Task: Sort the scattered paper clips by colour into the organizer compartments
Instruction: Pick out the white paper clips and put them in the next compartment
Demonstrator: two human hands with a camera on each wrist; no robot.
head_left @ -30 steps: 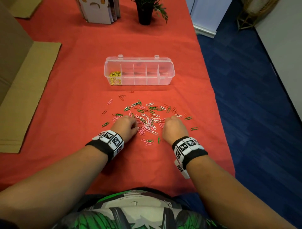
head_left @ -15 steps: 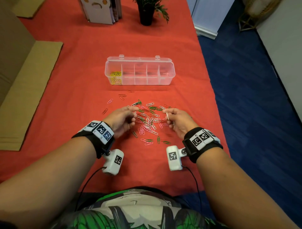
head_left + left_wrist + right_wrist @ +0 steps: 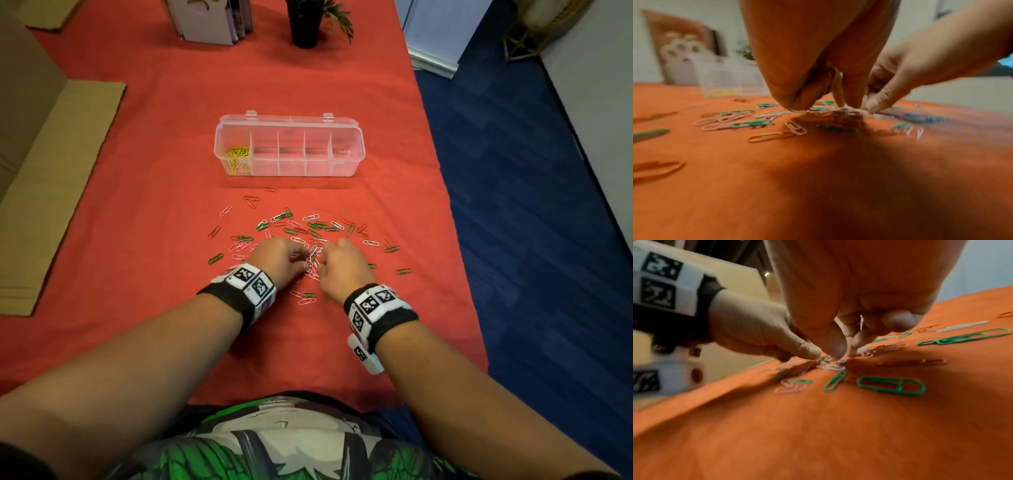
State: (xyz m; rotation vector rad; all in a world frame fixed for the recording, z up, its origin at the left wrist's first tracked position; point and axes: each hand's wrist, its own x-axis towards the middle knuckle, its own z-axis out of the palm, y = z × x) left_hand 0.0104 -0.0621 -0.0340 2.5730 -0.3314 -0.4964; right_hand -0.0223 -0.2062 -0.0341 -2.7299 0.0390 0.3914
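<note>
Green, pink, white and red paper clips point(image 3: 308, 229) lie scattered on the red cloth in front of a clear organizer point(image 3: 318, 168). Its leftmost compartment holds yellow clips point(image 3: 238, 159); the other compartments look bare. My left hand point(image 3: 305, 262) and right hand point(image 3: 322, 262) are knuckles-up, side by side on the middle of the pile. In the left wrist view my left hand point(image 3: 846, 105) pinches at a blurred clump of clips point(image 3: 846, 116). In the right wrist view my right hand point(image 3: 842, 352) pinches pale clips point(image 3: 833, 365), and a thin white clip point(image 3: 861, 322) shows inside its curled fingers.
Flat cardboard point(image 3: 51, 178) covers the table's left side. A black plant pot point(image 3: 305, 24) and standing books point(image 3: 212, 20) are at the back. The table's right edge drops to blue floor point(image 3: 513, 205). Large green clips point(image 3: 890, 386) lie just near my right hand.
Half a second ago both hands were lifted and turned inward, the right one holding up a white clip. Now both have turned knuckles-up and come down onto the pile's middle.
</note>
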